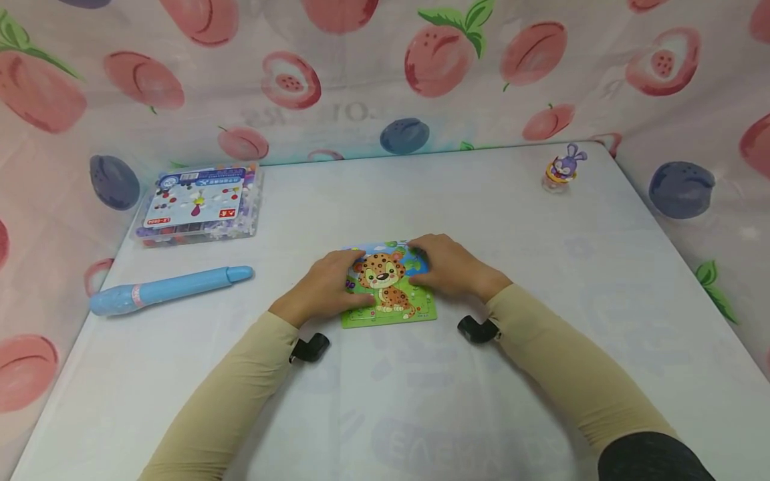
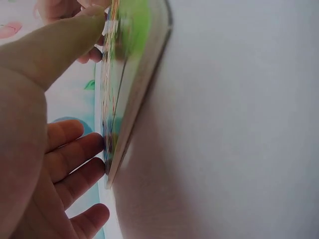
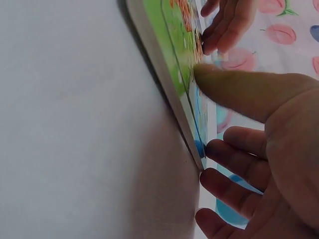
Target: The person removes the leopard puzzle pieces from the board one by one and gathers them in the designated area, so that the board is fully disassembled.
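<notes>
The table [image 1: 421,414] is white, with faint greyish printed marks showing across its surface, mostly toward the near side and the right. Around its middle lies a thin, flat picture board [image 1: 391,284] with a spotted leopard cub on green and blue. At the far left is a clear plastic box [image 1: 195,200] with a printed label, filled with small coloured pieces. Nearer on the left lies a light blue, pen-shaped object [image 1: 180,288], slanting. A purple rabbit figure [image 1: 564,168] stands near the far right corner.
</notes>
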Demonstrator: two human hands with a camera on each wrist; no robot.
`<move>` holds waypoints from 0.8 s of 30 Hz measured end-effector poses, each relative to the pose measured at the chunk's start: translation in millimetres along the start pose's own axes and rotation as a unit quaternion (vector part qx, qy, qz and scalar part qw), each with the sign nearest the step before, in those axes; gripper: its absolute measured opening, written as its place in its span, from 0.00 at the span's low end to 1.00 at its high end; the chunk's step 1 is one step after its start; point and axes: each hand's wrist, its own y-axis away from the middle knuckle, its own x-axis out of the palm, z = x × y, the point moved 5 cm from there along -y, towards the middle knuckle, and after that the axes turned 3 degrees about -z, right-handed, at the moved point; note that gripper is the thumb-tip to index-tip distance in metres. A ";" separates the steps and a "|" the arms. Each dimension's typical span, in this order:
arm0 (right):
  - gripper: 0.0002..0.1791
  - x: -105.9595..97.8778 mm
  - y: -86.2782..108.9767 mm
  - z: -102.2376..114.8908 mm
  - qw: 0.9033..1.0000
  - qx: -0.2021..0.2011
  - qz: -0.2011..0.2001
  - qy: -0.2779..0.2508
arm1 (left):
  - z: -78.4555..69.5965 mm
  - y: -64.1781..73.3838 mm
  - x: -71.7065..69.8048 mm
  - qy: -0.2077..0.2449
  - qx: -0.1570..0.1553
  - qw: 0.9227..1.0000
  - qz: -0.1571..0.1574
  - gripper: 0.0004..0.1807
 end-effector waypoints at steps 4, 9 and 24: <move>0.38 -0.7 -1.6 -0.5 1.000 0.010 0.000 -0.013 | -1.1 0.7 2.0 -0.008 0.005 1.000 0.006 0.49; 0.38 -0.5 -5.8 -3.1 0.999 0.028 0.003 -0.036 | -3.6 0.7 4.2 -0.017 0.019 1.000 0.002 0.48; 0.40 -5.2 -14.3 -1.5 0.998 0.042 0.027 -0.039 | -9.3 -11.2 5.6 -0.008 0.033 0.999 0.019 0.45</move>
